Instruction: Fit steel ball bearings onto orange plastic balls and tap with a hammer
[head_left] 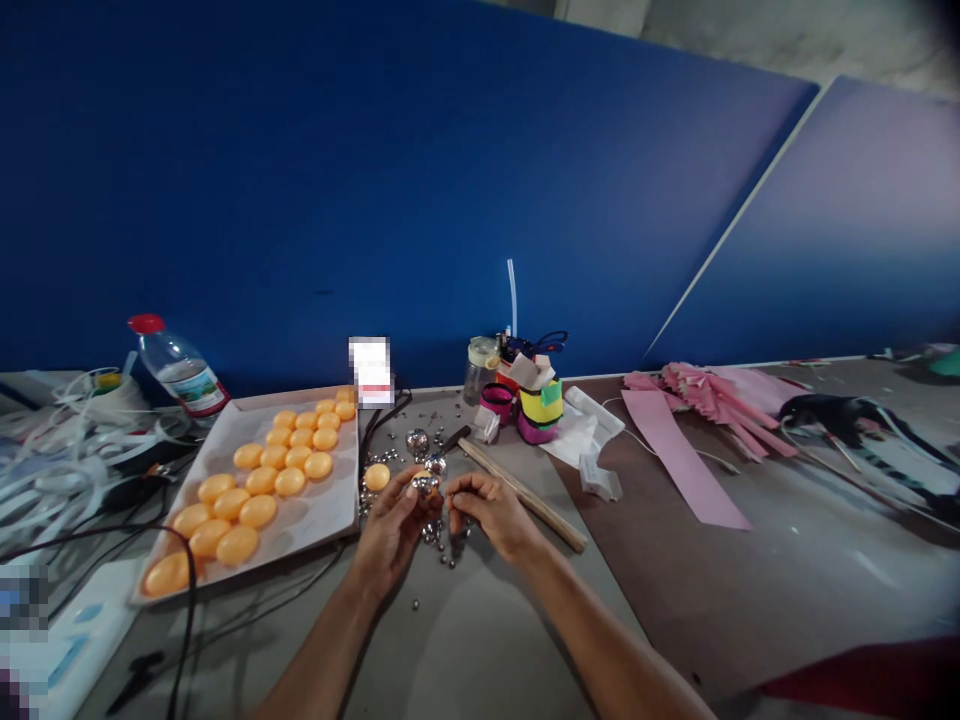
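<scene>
My left hand (394,520) is closed around a small shiny mirrored ball (424,485), held just above the grey table (480,640). My right hand (486,505) is pinched beside it, fingertips close to the ball; what they hold is too small to make out. Small silver pieces (442,545) lie scattered under and around both hands. Two more mirrored balls (418,441) and one loose orange ball (376,476) sit just beyond my hands.
A white tray (330,510) with several orange balls stands at the left. A hammer with a wooden handle (525,495) lies to the right of my hands. A water bottle (180,370), tangled cables (75,440), tape rolls (540,410), a jar (480,368) and pink paper strips (679,455) lie along the blue wall.
</scene>
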